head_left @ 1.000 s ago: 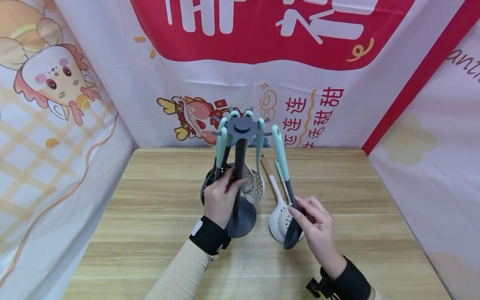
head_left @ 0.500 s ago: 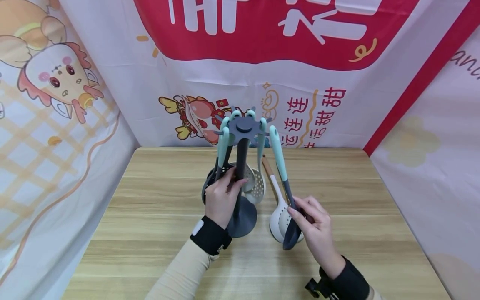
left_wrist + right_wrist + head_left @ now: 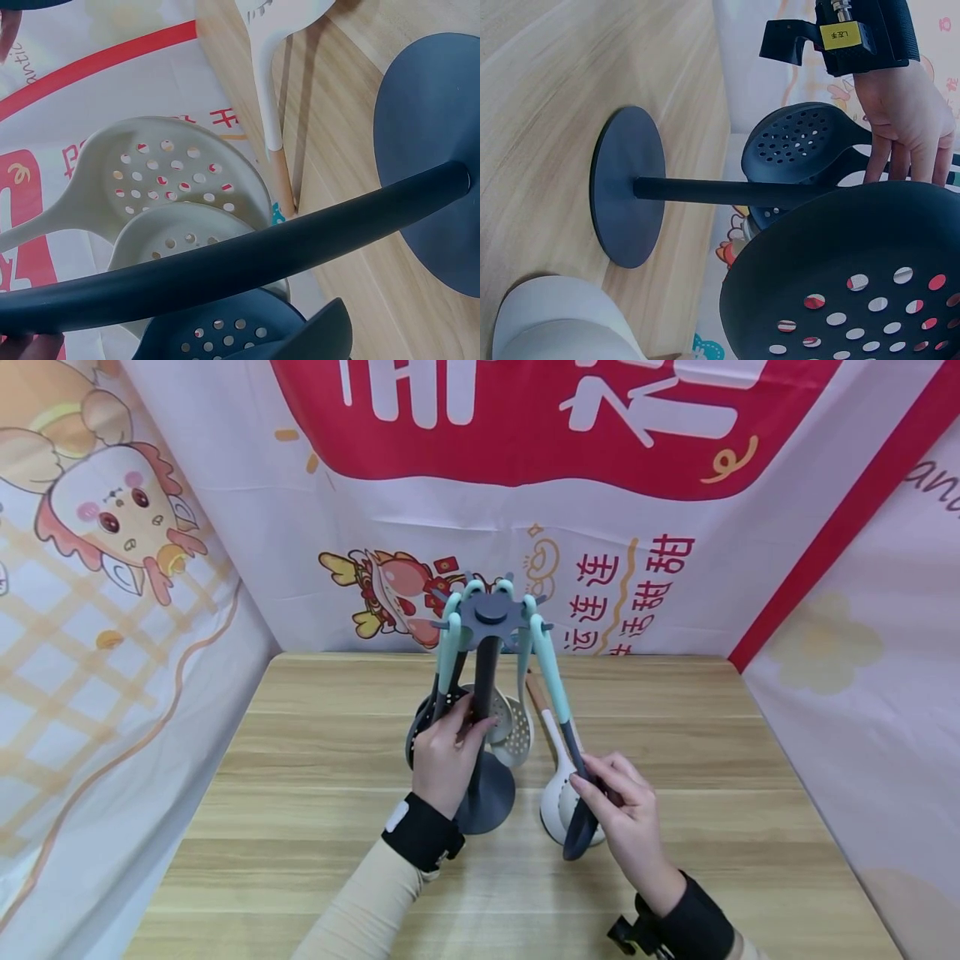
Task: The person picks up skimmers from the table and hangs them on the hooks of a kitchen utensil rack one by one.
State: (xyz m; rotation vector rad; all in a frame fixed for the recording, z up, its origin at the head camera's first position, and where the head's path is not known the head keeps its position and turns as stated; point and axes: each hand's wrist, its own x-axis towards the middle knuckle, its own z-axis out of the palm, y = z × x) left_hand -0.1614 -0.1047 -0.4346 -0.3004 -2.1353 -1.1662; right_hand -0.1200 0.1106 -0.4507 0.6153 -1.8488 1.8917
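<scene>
My left hand (image 3: 444, 756) grips the pole of a dark grey utensil stand (image 3: 489, 810), which stands upright on its round base. Several utensils with mint handles hang from its top, among them pale skimmers (image 3: 97, 180) and a dark skimmer (image 3: 780, 120). In my right hand (image 3: 626, 810), thumb and fingers pinch another dark skimmer (image 3: 802, 240) low, near its perforated bowl. The upper end of its mint handle (image 3: 549, 668) meets a right-hand arm of the stand's top; whether it is hooked there, I cannot tell. The bowl tilts toward me.
A white ladle (image 3: 553, 802) with a wooden handle lies on the wooden table (image 3: 300, 793) right of the stand, partly behind the held skimmer. Another pale perforated utensil lies against it. Printed cloth (image 3: 420, 510) hangs behind the table and along both sides.
My right hand has moved slightly left, bringing the skimmer's mint handle from beside the stand's top against its right-hand arm. My left hand keeps its grip on the pole.
</scene>
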